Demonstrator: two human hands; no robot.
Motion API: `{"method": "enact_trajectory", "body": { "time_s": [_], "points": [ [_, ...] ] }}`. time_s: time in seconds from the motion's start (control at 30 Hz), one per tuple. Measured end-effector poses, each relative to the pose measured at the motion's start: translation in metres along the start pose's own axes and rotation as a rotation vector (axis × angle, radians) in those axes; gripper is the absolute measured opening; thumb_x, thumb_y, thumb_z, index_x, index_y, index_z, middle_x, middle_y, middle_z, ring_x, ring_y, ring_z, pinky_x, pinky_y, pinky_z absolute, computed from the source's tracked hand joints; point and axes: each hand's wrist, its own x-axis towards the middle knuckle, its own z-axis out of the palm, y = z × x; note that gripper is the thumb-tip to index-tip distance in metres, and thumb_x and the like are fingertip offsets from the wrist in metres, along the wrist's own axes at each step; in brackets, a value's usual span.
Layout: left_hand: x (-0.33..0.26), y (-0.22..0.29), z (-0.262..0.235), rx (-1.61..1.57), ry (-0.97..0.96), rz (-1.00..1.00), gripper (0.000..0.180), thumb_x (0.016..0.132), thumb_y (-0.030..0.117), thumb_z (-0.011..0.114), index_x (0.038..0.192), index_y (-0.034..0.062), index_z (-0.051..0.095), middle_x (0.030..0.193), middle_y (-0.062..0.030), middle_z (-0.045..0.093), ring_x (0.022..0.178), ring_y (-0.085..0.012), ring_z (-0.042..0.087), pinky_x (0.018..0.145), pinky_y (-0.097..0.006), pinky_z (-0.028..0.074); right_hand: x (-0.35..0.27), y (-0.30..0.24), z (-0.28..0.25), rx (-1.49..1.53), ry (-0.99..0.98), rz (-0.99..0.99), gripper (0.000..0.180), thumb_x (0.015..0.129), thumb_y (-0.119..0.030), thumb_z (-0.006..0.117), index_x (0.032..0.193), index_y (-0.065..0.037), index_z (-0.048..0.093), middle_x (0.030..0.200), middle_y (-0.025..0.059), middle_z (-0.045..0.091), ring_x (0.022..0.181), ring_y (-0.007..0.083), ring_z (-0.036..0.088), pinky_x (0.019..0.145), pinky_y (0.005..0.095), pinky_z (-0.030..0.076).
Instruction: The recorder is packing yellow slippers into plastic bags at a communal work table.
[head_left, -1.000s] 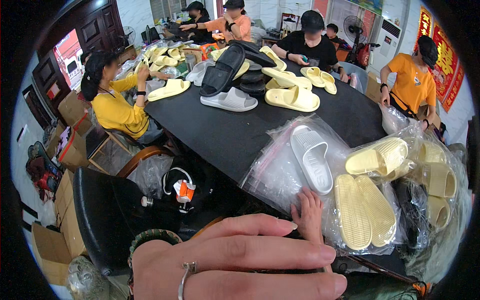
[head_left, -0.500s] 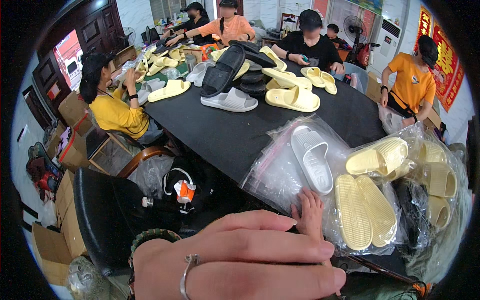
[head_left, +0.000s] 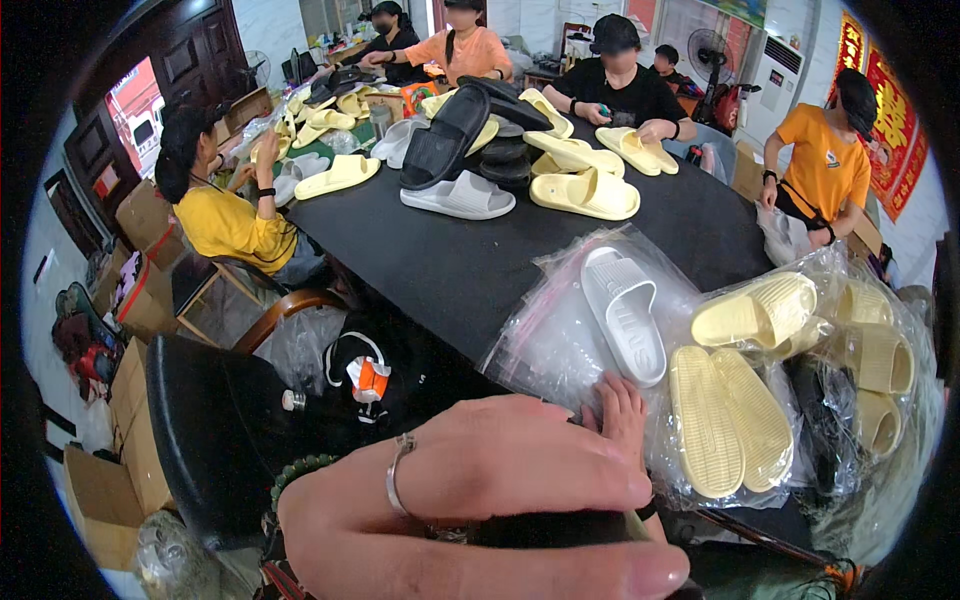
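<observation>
Right hand [head_left: 621,418] by slipper [head_left: 628,318], near edge [head_left: 437,337], roomy tabletop [head_left: 460,275] beyond

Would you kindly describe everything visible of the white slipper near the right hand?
The white slipper looks like moulded foam or rubber, with a ribbed strap and lettering on its footbed. It lies sole down, toe pointing away, on clear plastic bags. The right hand has fingertips beside its heel; contact is unclear.
</observation>
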Motion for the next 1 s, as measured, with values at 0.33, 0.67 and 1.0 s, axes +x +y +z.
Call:
{"method": "enact_trajectory", "body": {
  "time_s": [0.33,0.67,1.0],
  "points": [
    [-0.007,-0.015,-0.009,0.008,-0.065,0.049,0.015,0.099,0.022,0.06,0.109,0.0106,0.062,0.12,-0.0289,0.064,0.107,-0.0467,0.065,0.101,-0.06,0.045,-0.001,-0.001,-0.002,-0.004,0.004,0.003,0.042,0.085,-0.02,0.072,0.122,-0.003,0.058,0.135,0.0162,0.056,0.126,0.0385,0.049,0.106,0.05,0.037],
    [-0.005,-0.008,-0.007,0.033,-0.022,0.067,0.016,0.095,0.021,0.066,0.107,0.0112,0.063,0.115,-0.0281,0.065,0.103,-0.0465,0.067,0.099,-0.059,0.046,-0.001,0.004,0.007,-0.032,0.0,-0.001,0.042,0.085,-0.021,0.073,0.12,-0.003,0.058,0.135,0.0152,0.056,0.126,0.0373,0.049,0.105,0.0495,0.038],
    [-0.004,-0.012,-0.003,-0.004,0.003,0.129,0.016,0.093,0.021,0.07,0.104,0.0112,0.064,0.111,-0.0279,0.067,0.099,-0.0454,0.068,0.098,-0.058,0.048,-0.001,0.003,0.004,-0.031,0.002,-0.007,0.042,0.086,-0.02,0.071,0.122,-0.003,0.057,0.135,0.0149,0.056,0.125,0.0368,0.05,0.105,0.049,0.037]
  ]
}}
